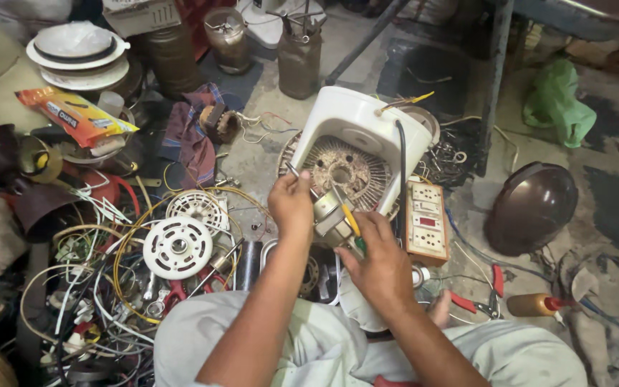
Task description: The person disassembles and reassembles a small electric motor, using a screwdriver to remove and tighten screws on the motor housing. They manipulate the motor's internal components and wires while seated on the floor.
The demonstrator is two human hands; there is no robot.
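Person's sitting on the floor with a white plastic appliance housing (356, 122) tipped up at 12 o'clock, its rusty slotted metal disc (344, 172) facing them. Left hand (290, 203) is pinching a thin metal probe (291, 169) against that disc. Right hand (380, 259) is wrapped around a yellow-handled screwdriver (350, 218), working on a small grey metal motor part (331, 218) just below it. That part looks stiff and heavyish, so I'd grip its frame. Beige switch-and-socket board (425, 222) sits at 3 o'clock.

An electrical repair workshop floor: tangled wires (120, 276), dismantled fan parts (178, 246), pliers (483, 295), socket board (426, 222).
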